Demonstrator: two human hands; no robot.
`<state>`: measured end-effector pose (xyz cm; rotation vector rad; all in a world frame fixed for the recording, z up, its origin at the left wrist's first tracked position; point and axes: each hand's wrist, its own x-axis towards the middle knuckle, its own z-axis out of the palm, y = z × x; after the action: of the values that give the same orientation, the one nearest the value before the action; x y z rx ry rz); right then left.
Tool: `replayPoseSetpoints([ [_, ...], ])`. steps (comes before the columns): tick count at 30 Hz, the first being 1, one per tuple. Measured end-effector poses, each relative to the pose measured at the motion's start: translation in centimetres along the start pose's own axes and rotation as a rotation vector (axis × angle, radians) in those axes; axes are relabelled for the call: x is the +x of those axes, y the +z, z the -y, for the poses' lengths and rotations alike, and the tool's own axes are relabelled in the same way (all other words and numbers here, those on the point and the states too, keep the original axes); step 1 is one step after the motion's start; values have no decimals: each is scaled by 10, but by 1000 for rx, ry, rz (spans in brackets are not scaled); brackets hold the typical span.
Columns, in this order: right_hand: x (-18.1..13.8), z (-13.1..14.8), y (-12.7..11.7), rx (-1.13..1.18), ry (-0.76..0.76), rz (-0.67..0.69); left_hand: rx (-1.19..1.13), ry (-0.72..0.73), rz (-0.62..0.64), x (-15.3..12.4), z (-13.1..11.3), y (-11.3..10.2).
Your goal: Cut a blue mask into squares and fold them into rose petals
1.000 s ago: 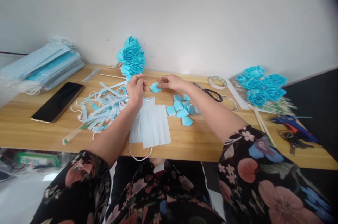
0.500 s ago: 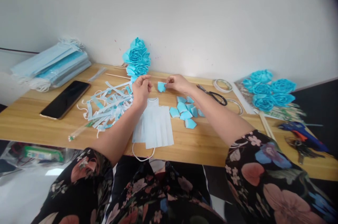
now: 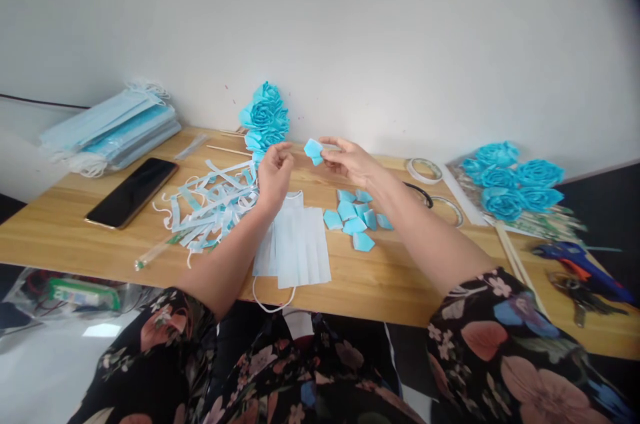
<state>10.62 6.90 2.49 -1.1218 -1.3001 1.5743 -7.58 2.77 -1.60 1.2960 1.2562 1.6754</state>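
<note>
My right hand (image 3: 350, 161) holds a blue cut petal piece (image 3: 313, 151) between thumb and fingers, raised above the back of the table. The piece has a pointed outline and looks layered. Opposite it, my left hand (image 3: 275, 174) has its fingers curled into a pinch; whatever they may hold is too small to make out. Several more blue petal pieces (image 3: 356, 211) lie in a loose group under my right forearm. Below my left hand are pale blue face masks (image 3: 303, 247), overlapping. A pile of cut mask strips (image 3: 210, 204) lies beside my left forearm.
Blue paper-like roses (image 3: 265, 116) stand by the wall, and more roses (image 3: 520, 177) lie at right. Around them are a mask stack (image 3: 113, 131), a phone (image 3: 133, 192), tape rolls (image 3: 424, 171), partly hidden scissors (image 3: 420, 194), a glue gun (image 3: 583, 267) and keys (image 3: 575, 294).
The petal piece in my right hand has turned and risen slightly, showing its pointed face. My right fingers have spread more. My left hand stays pinched, and the whole view has shifted slightly.
</note>
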Motion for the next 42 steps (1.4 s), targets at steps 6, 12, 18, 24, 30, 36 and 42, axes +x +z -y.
replayPoseSetpoints([
  [6,-36,-18,-8,234,99,33,307,450,244,-7,2,3],
  [12,-53,-26,-15,277,122,114,306,483,386,-15,-5,4],
  [18,-56,-37,-19,-48,-48,-4,176,334,395,-17,-8,6],
  [24,-71,-23,-20,-348,-304,-82,-7,-29,402,-24,-16,9],
  [30,-77,-21,-11,-459,-325,-38,66,-38,419,-30,-20,12],
  [36,-74,-25,-10,-448,-373,-109,38,-70,508,-30,-24,10],
  [42,-76,-20,-11,-460,-386,-104,100,-167,598,-33,-25,12],
])
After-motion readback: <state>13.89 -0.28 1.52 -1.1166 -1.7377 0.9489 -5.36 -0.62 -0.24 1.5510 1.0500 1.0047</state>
